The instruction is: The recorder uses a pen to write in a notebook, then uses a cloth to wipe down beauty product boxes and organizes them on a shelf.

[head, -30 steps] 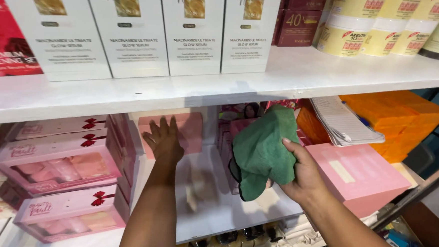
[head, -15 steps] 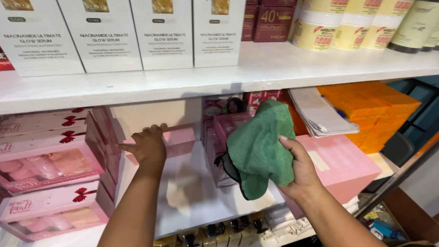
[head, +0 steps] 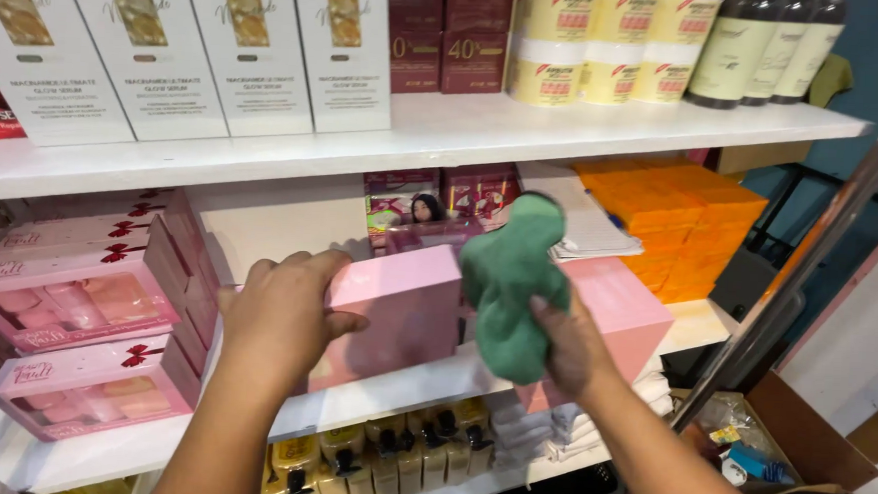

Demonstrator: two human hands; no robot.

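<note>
Left hand (head: 280,314) is reaching forward, fingers curled over the pink box (head: 396,310), gripping it; right hand (head: 569,349) is holding the green cloth (head: 512,281) bunched upright.

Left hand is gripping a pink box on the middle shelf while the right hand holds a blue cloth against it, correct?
Not quite: the cloth is green, not blue, as the head view shows. The rest stands: the left hand grips the pink box on the middle shelf, and the right hand holds the cloth against it.

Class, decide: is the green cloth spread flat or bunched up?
Bunched up: the green cloth hangs crumpled in the right hand, with folds, not laid flat.
</note>
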